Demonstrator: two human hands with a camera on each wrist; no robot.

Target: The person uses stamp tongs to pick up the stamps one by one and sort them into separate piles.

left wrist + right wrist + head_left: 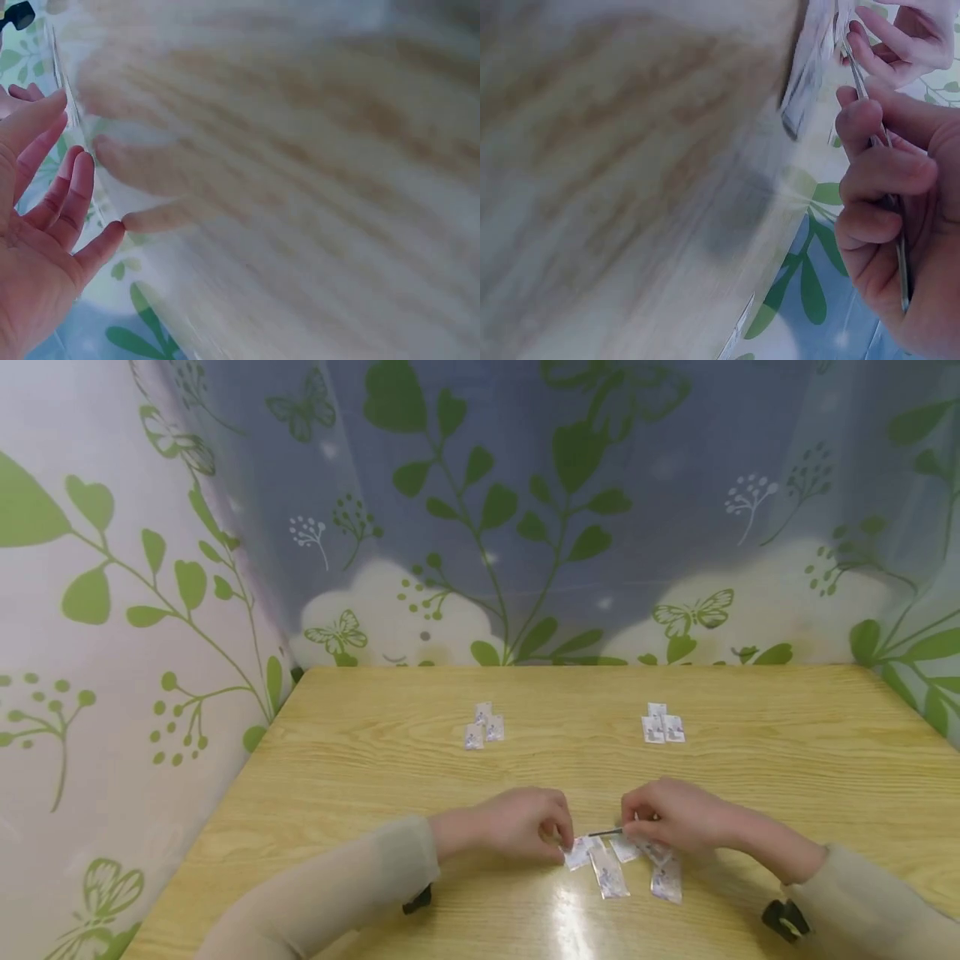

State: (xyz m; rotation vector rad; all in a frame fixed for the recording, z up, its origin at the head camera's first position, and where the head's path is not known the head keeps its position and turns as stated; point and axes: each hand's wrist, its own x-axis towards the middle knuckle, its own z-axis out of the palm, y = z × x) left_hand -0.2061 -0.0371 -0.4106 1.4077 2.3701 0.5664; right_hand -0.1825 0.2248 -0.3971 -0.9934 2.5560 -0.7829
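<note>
My right hand (678, 817) grips slim metal tweezers (902, 259), its fingers curled round their length. The tips point left, over the small printed packets. My left hand (521, 822) rests at the left end of this group, fingertips right at the edge of the leftmost packet (577, 855). In the left wrist view its fingers are mostly straight, with the little finger touching the tabletop. Another packet (610, 875) lies in the middle, and one more packet (666, 883) lies below my right hand, which partly covers those behind it.
On the wooden table (360, 777), a cluster of three packets (475, 737) lies far left of centre and a similar cluster (654, 729) far right. Patterned curtains (450, 543) stand behind and at the left. Dark straps show under both sleeves.
</note>
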